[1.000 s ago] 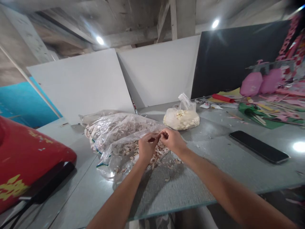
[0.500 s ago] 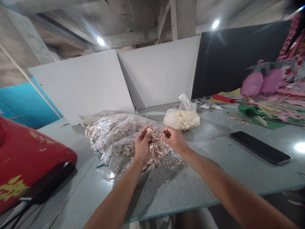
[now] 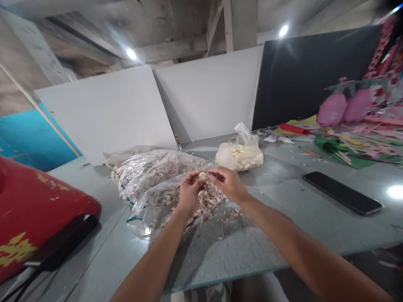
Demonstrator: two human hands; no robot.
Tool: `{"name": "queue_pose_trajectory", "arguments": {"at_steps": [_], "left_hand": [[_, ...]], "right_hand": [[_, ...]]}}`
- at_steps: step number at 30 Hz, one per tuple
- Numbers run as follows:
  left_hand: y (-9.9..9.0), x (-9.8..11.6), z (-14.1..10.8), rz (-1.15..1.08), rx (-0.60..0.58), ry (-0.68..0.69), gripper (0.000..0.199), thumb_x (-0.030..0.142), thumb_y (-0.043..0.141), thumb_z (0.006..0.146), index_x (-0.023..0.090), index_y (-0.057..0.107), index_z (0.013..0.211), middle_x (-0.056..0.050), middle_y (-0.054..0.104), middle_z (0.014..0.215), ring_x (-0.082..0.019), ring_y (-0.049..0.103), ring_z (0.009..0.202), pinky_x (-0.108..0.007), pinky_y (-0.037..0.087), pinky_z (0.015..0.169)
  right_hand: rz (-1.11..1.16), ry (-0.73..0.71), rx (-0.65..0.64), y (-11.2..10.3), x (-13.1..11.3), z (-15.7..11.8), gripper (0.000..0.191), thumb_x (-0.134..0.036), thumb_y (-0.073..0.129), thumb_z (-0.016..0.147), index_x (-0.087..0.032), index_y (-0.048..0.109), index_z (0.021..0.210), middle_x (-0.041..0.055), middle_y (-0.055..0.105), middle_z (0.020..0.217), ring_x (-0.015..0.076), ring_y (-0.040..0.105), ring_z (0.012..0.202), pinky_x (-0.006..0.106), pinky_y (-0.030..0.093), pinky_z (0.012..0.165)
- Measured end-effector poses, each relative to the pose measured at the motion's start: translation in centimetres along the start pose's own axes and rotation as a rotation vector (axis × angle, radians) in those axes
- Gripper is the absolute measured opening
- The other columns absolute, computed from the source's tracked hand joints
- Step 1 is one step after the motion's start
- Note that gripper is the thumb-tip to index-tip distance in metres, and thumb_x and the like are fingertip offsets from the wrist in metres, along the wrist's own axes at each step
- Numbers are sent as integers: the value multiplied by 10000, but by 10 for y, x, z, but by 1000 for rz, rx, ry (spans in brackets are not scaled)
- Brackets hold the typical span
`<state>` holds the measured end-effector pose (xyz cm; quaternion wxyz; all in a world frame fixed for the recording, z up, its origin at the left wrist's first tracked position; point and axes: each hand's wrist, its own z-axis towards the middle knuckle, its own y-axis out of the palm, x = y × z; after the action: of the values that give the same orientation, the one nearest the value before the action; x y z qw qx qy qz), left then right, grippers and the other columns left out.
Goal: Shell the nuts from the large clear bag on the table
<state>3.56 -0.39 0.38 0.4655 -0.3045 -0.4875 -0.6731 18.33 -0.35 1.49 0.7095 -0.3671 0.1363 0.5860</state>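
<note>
Between the thumb and fingers of my left hand [image 3: 189, 191] is a small pale garlic clove [image 3: 203, 174]. My right hand [image 3: 229, 183] meets it from the other side, its fingertips closed at the clove. Below both hands, dry papery skins [image 3: 210, 196] lie heaped at the mouth of a large clear plastic bag [image 3: 163, 165], which bulges with more skins to the left. Just behind my right hand stands a smaller translucent bag [image 3: 248, 159] of pale peeled cloves.
A black phone [image 3: 342, 193] lies on the grey table [image 3: 277, 226] at right. Beyond it are coloured paper scraps, sticks and pink spray bottles [image 3: 332, 110]. A red object [image 3: 47, 201] with a black strap stands at left. White boards [image 3: 214, 96] lean behind.
My right hand has moved left to the clove, closing the gap between the hands. My left hand has shifted slightly right and still holds the clove.
</note>
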Motion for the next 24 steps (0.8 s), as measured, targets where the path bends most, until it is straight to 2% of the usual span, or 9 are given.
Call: {"name": "queue_pose_trajectory", "arguments": {"at_steps": [3,7,10,15,19,24], "left_hand": [[0,-1,-1,76,-23,10,327,242,773,547,153,597,808,21,637,719,-59,527,486,-196,455,477],[1,0,-1,147,25,34,330,234,789,507,134,624,774,4,653,703,-68,534,517,-197,461,488],[2,0,-2,168,31,44,340,244,798,486,129,629,758,2,652,690,-71,529,508,-205,465,481],[2,1,-3,168,26,55,353,302,753,580,137,632,867,6,639,713,-57,514,467,-206,459,468],[0,1,-2,147,25,64,396,338,720,634,164,606,971,14,629,747,-48,508,448,-198,444,454],[1,2,-3,174,-7,69,363,359,717,637,146,587,900,-10,641,749,-88,571,537,-232,498,533]], "right_hand": [[-1,-20,23,1,2,1,246,-330,505,828,-184,657,955,50,676,865,144,606,741,227,442,634],[-68,-29,80,3,4,2,198,-284,514,800,-159,668,797,22,655,703,112,559,619,203,404,586],[-100,-20,74,3,3,2,162,-243,513,767,-149,642,747,3,614,640,97,516,582,188,379,568],[-141,14,47,1,0,1,119,-214,498,739,-158,603,730,-7,575,634,94,477,576,186,366,569],[-149,18,62,-1,-1,1,143,-253,480,768,-163,589,746,-4,564,640,103,476,585,192,370,576],[-166,38,-2,-5,-3,0,281,-336,385,874,-179,540,701,-10,509,556,113,463,532,204,349,533]]}}
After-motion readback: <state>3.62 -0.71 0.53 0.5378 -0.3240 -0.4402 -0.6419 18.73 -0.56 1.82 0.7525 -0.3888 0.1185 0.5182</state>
